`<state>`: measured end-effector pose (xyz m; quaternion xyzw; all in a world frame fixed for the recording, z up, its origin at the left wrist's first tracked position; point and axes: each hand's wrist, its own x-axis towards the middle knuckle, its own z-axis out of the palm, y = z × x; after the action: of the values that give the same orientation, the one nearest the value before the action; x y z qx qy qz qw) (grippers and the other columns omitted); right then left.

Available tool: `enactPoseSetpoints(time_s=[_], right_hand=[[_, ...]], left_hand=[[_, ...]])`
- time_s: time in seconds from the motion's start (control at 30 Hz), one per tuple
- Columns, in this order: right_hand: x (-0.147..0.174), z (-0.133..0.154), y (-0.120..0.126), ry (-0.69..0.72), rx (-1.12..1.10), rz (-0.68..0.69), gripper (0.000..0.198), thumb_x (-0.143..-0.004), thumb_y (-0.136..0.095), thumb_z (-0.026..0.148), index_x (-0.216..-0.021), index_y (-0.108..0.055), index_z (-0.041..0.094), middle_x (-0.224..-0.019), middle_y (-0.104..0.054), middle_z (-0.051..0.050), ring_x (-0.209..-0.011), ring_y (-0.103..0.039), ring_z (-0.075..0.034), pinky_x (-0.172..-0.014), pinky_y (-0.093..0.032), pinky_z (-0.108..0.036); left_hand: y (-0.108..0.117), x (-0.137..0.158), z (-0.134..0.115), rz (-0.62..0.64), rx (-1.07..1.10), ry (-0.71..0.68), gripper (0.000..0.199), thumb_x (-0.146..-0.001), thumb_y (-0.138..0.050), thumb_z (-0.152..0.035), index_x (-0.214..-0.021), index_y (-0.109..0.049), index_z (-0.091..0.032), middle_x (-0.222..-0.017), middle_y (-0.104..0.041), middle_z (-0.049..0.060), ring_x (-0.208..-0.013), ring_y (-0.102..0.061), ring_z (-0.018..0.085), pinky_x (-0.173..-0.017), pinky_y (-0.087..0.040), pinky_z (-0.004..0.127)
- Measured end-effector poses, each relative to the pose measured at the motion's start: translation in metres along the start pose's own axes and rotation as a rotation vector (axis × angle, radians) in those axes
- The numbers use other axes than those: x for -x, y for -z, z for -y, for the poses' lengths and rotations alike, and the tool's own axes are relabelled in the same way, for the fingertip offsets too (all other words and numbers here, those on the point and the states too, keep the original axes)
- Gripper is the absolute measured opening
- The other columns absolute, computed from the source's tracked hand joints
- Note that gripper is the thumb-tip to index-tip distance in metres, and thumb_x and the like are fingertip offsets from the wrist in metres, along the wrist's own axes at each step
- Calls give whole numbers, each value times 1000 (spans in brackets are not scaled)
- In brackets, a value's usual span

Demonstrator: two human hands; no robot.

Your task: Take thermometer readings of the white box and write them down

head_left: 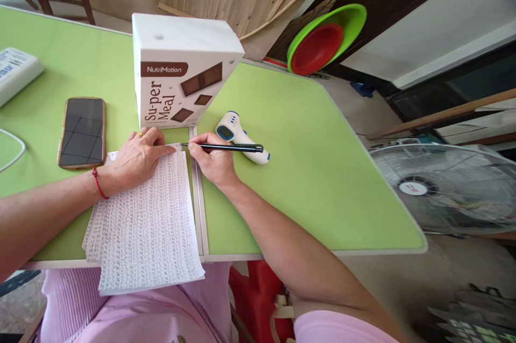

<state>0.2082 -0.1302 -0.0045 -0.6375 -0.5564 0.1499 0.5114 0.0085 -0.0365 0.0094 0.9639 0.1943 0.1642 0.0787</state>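
My right hand (214,163) is closed around a black pen (242,147), its tip at the top right corner of a sheet of paper (151,235). Dense rows of small handwriting cover the sheet, and other written sheets (92,241) lie partly hidden beneath it. My left hand (139,157), with a ring and a red bracelet, rests on the upper part of the paper, index finger stretched toward the pen tip. Just beyond both hands stands a white NutriMotion box (181,79). A white and blue infrared thermometer (242,136) lies right behind my right hand.
A phone (83,132) lies left of the paper on the green table (306,181). At the far left are a white device (18,74) and a white cable (16,152). A fan (443,187) stands beyond the right edge; green and red basins (316,47) are behind.
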Motion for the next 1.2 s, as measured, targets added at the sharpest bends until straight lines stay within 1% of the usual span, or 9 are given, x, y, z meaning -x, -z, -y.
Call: enactPoseSetpoints(time_s=[0.13,0.3,0.47,0.63,0.8,1.0,1.2], right_hand=[[0,1,0,20,-21,-4,11,-84,-65,33,-77,-65,24,-69,-69,1,-61,-58,-15,-60,-51,-31],[0,1,0,21,2,17,11,-84,-65,32,-77,-65,24,-70,-69,1,-62,-59,-15,-61,-51,-31],[0,1,0,49,-14,25,12,-85,-65,34,-77,-64,24,-68,-67,1,-59,-57,-15,-59,-50,-31],[0,1,1,27,1,29,14,-86,-65,35,-78,-64,24,-69,-67,1,-60,-56,-15,-60,-50,-31],[0,3,1,8,-37,0,15,-84,-64,39,-78,-64,25,-70,-68,1,-60,-56,-14,-59,-50,-30],[-1,4,1,14,-35,5,15,-85,-64,38,-78,-63,25,-69,-68,1,-59,-56,-15,-59,-50,-30],[-4,5,6,27,-17,7,10,-85,-64,34,-79,-63,25,-70,-69,2,-61,-58,-15,-61,-52,-31]], left_hand=[[-1,0,0,-11,2,-7,43,-99,-46,-8,-118,-78,-29,-102,-61,8,-93,-55,21,-83,-46,36],[-1,0,0,-10,-9,-5,43,-98,-45,-8,-117,-78,-28,-101,-61,8,-92,-56,21,-82,-46,36],[-1,0,0,-18,-10,-10,41,-100,-45,-11,-117,-78,-27,-101,-61,9,-91,-56,21,-80,-46,36],[-3,0,2,-32,4,-14,42,-99,-46,-9,-116,-78,-29,-100,-61,8,-93,-56,20,-82,-47,35],[-1,0,2,-12,28,-11,43,-98,-46,-8,-119,-78,-27,-104,-63,9,-97,-58,23,-86,-49,39],[2,1,2,-7,39,-16,42,-100,-44,-10,-119,-78,-26,-107,-64,10,-101,-59,24,-89,-51,41],[2,2,4,-21,0,-34,39,-100,-46,-11,-117,-78,-26,-108,-67,10,-97,-61,22,-87,-51,38]])
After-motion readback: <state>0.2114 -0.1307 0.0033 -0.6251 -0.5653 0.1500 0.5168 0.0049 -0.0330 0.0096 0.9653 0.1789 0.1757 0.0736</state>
